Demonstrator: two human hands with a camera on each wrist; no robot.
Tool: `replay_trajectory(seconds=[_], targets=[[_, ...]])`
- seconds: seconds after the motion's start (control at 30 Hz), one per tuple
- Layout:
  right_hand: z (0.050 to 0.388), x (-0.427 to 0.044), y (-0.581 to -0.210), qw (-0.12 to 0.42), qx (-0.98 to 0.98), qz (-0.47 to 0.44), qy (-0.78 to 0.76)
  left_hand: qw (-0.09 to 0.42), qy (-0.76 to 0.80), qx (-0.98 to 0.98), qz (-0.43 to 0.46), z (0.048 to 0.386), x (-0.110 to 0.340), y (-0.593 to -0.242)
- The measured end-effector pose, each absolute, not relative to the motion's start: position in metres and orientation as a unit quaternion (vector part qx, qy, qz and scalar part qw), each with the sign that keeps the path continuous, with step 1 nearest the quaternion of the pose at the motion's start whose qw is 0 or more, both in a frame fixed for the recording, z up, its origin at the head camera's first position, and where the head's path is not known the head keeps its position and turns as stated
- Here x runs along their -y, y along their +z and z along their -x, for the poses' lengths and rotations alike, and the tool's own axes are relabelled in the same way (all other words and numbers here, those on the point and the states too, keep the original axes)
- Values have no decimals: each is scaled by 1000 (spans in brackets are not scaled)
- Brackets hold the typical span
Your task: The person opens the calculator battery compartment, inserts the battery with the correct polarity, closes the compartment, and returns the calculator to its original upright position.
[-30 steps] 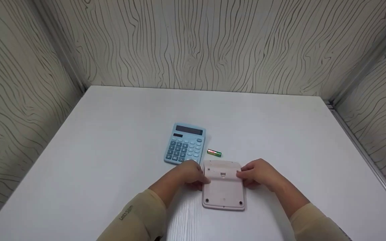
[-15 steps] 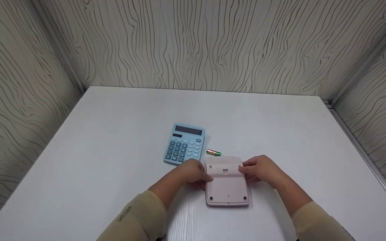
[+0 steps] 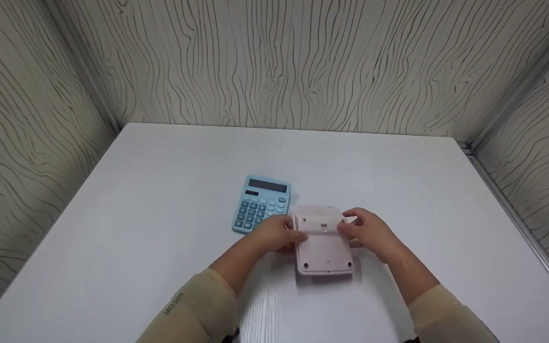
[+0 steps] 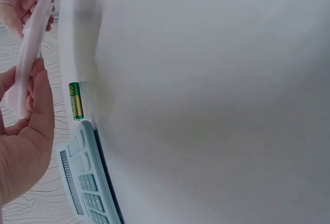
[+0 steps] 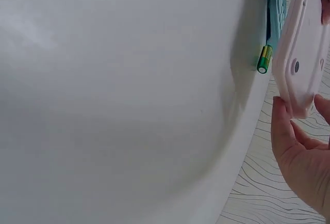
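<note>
Patterned walls (image 3: pixel 274 62) are backing a table (image 3: pixel 169 190); left hand (image 3: pixel 275 233), partly hiding a blue calculator (image 3: pixel 261 201), and right hand (image 3: pixel 371 232) are gripping a raised pink device (image 3: pixel 326 250) between them, a battery (image 4: pixel 76 100) lying below.

“Let's Slim” runs along the wearer's left sleeve (image 3: pixel 191 307), while the digits 0 through 9 mark the dark keys (image 3: pixel 250 215) of a blue calculator (image 3: pixel 265 194). The brand letters “GP” stand on a green battery (image 4: pixel 76 101) seen from the left wrist, its smaller print blurred.
</note>
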State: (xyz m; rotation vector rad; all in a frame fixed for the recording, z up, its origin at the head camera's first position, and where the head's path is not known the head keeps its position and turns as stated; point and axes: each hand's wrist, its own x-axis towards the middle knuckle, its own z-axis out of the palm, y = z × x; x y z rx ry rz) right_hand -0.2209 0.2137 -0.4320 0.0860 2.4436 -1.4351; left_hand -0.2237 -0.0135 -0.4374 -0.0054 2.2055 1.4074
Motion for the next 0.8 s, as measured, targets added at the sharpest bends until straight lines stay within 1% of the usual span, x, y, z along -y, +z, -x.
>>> replay_trajectory(seconds=[0.23, 0.5, 0.8], targets=[[222, -202, -430, 150, -864, -18, -480, 246, 558, -793, 11, 222, 4, -425], [221, -193, -428, 163, -852, -20, -496, 242, 581, -777, -14, 217, -9, -415], [222, -192, -427, 177, -843, -3, -507, 254, 596, -761, -44, 214, -14, -410]])
